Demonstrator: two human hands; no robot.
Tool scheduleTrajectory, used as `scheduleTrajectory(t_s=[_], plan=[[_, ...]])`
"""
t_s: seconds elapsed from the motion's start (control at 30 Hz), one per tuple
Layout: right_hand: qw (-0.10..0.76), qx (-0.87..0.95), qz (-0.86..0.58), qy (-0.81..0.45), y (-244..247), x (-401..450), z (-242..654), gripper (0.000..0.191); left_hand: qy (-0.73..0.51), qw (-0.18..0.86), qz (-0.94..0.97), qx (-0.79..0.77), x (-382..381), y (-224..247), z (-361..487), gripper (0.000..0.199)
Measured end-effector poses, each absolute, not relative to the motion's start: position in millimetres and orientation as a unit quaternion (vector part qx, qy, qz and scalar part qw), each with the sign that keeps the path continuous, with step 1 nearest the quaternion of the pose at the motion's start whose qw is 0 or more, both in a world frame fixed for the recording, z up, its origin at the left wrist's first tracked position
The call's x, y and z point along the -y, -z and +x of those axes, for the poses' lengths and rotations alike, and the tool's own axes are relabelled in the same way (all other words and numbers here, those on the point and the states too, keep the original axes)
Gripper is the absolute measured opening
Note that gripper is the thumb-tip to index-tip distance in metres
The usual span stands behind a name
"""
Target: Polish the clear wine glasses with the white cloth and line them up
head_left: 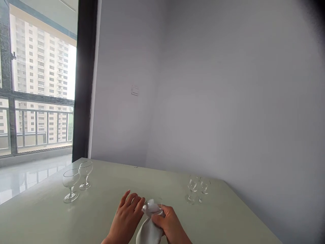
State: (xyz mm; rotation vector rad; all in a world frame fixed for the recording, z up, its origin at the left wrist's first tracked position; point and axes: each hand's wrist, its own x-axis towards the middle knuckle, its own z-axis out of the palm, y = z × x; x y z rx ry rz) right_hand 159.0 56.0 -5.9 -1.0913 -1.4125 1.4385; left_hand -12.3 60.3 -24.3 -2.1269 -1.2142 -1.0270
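Near the front of the table, my right hand (169, 222) is closed on a white cloth (149, 232), which is bunched between its thumb and fingers and hangs down in front. A clear glass (144, 207) shows only in part beside the cloth; the cloth and fingers hide the rest. My left hand (129, 213) is at the glass's left side, back of the hand upward, its fingers curving toward the glass. Its thumb is hidden. Two stemmed glasses stand upright at the left, a nearer one (71, 183) and a farther one (86, 173).
Two more stemmed glasses, one (192, 186) beside another (203, 188), stand on the right of the pale green table (109, 176). Grey walls (203, 101) meet behind it, with a light switch (135, 90). A window (40, 84) is at the left.
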Motion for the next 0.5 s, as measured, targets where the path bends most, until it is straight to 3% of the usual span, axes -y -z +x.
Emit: scheduleTrajectory(t_s=[0.07,0.13,0.33,0.43,0.5], plan=[[0.425,0.497,-0.394,-0.645,5,-61,164,0.028,0.367,0.241,-0.79,0.428,-61,21,-15,0.019],[0.421,0.505,-0.374,-0.654,0,-61,169,0.028,0.337,0.172,-0.822,0.424,-63,16,-18,0.013],[0.296,0.713,-0.368,-0.518,-37,-42,190,0.013,0.239,-0.204,-0.824,0.472,-65,9,-25,0.014],[0.277,0.728,-0.367,-0.508,-44,-41,197,0.013,0.221,-0.24,-0.824,0.463,-63,9,-23,0.014],[0.322,0.684,-0.393,-0.524,-41,-46,197,0.013,0.262,-0.173,-0.818,0.482,-60,8,-19,0.016]])
